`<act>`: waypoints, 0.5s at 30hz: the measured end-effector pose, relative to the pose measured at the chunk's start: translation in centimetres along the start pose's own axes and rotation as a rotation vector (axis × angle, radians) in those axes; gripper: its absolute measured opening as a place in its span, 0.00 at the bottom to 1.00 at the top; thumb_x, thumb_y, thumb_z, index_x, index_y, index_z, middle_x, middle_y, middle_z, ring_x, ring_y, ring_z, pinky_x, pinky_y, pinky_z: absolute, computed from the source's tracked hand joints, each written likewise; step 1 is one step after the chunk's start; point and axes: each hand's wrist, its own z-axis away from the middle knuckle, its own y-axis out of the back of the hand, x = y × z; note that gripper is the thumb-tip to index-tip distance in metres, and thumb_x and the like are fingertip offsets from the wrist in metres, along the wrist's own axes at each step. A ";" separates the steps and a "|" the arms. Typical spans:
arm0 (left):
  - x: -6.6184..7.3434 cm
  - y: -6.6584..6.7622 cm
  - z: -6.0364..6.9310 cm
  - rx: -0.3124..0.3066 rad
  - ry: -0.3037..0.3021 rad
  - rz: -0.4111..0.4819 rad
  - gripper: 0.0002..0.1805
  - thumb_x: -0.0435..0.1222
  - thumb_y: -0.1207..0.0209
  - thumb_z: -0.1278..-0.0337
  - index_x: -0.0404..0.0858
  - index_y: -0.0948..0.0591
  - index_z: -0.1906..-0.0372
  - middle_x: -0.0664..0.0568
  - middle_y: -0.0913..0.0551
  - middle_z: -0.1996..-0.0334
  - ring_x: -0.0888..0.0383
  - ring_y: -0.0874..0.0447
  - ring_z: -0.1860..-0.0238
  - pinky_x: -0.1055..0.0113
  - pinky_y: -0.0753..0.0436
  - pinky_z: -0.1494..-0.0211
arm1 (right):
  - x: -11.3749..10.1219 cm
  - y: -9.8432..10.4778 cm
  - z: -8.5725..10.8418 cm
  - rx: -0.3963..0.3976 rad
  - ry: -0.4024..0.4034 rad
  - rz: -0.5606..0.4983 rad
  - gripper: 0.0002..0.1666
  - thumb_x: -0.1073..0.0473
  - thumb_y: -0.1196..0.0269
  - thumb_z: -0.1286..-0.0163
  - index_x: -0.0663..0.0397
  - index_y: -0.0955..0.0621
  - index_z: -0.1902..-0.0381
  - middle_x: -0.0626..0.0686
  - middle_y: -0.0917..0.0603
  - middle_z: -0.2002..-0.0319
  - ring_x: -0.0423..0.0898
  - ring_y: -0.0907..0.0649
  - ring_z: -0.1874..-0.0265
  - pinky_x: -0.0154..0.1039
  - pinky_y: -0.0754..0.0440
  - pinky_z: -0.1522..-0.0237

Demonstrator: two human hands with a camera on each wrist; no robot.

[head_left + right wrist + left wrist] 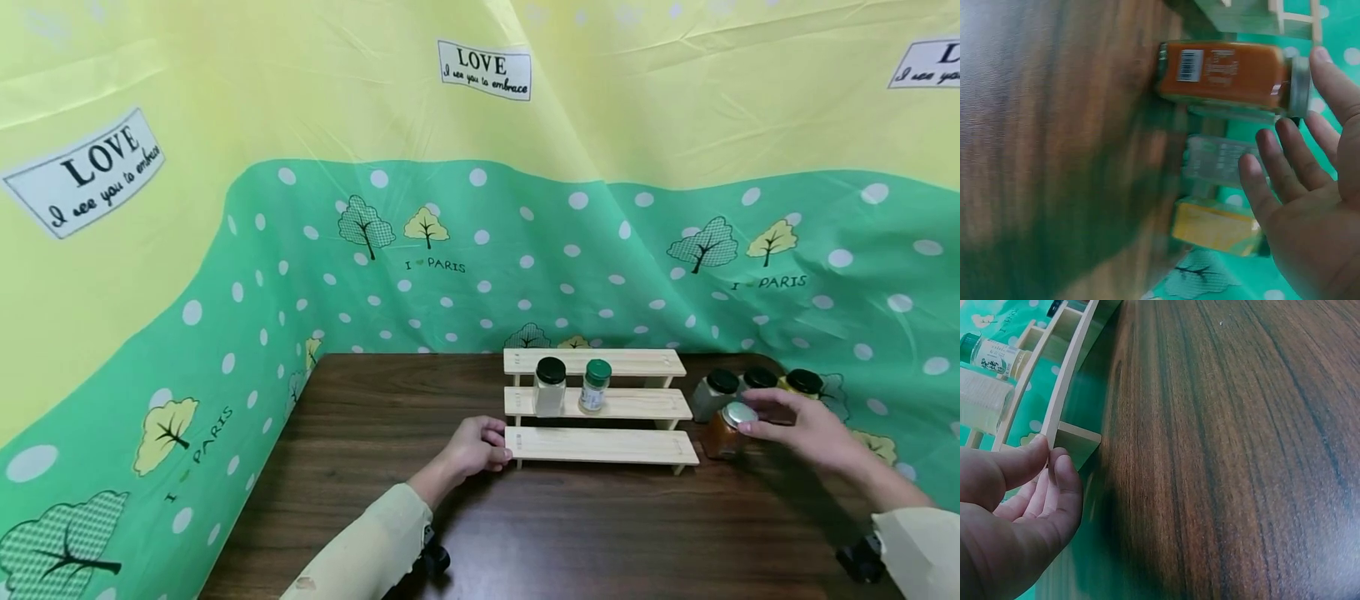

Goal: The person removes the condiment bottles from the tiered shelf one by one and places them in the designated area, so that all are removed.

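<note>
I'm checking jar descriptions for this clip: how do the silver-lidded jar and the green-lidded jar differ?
Colour: the silver-lidded jar looks orange-brown, the green-lidded jar pale. Place: the silver-lidded jar stands beside the rack, the green-lidded jar on its middle tier. Both are upright and lidded.

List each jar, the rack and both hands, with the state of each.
Wooden rack: standing upright on the table
Green-capped jar: upright, capped
Pale rack jar: upright, capped
Orange jar: upright, silver lid on
Back-row left jar: upright, capped
Back-row middle jar: upright, capped
Back-row yellow jar: upright, capped
Left hand: pinching the lowest shelf's left end
Right hand: at the silver lid, grip unclear
</note>
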 end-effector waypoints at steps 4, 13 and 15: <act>0.2 0.1 0.1 0.001 -0.005 -0.010 0.27 0.16 0.33 0.49 0.24 0.24 0.41 0.40 0.20 0.62 0.56 0.16 0.73 0.65 0.10 0.70 | -2.0 1.2 -0.5 0.029 0.051 0.041 0.32 0.48 0.29 0.31 0.62 0.22 0.37 0.66 0.15 0.47 0.23 0.21 0.58 0.22 0.22 0.65; 0.0 0.0 0.0 0.003 -0.001 -0.020 0.27 0.16 0.33 0.49 0.25 0.24 0.41 0.40 0.19 0.62 0.56 0.16 0.73 0.65 0.10 0.70 | -7.6 0.8 -2.0 0.011 0.120 0.023 0.29 0.46 0.30 0.31 0.54 0.21 0.38 0.60 0.15 0.46 0.31 0.18 0.55 0.26 0.18 0.60; 0.0 -0.1 0.1 0.006 -0.003 -0.021 0.27 0.15 0.33 0.49 0.25 0.24 0.41 0.39 0.19 0.61 0.56 0.16 0.73 0.64 0.10 0.69 | -8.7 0.1 -2.4 0.004 0.166 0.001 0.28 0.49 0.29 0.31 0.54 0.21 0.39 0.58 0.15 0.47 0.36 0.17 0.55 0.29 0.16 0.60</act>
